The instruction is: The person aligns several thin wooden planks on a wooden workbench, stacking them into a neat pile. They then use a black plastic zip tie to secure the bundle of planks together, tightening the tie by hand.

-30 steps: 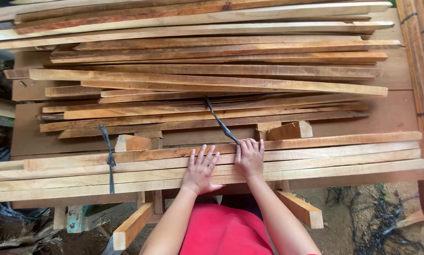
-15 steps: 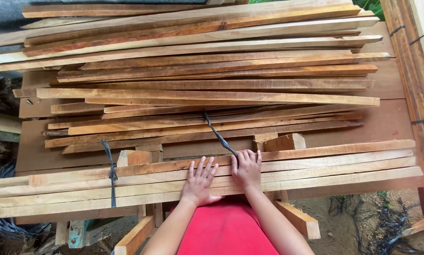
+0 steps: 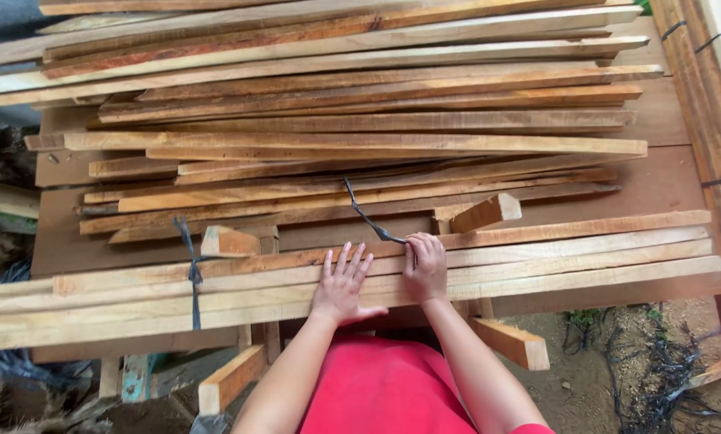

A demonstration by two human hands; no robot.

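The person wears a red top (image 3: 385,390), apparently short-sleeved, arms bare.

This place is an outdoor wood workshop or timber yard. A brown workbench (image 3: 658,181) carries many long rough-sawn wooden slats (image 3: 376,145), piled in loose layers. On the near edge of the workbench lies a bundle of slats (image 3: 537,257) tied with a dark strap (image 3: 190,273). Below the workbench there is bare earth (image 3: 585,378) with more dark straps (image 3: 658,386) and wood offcuts (image 3: 512,341).

I saw my left hand (image 3: 340,285) flat on the bundled wood slats (image 3: 537,261), fingers spread; right hand (image 3: 425,265) pinched the black strap (image 3: 364,213) w/ curled fingers.
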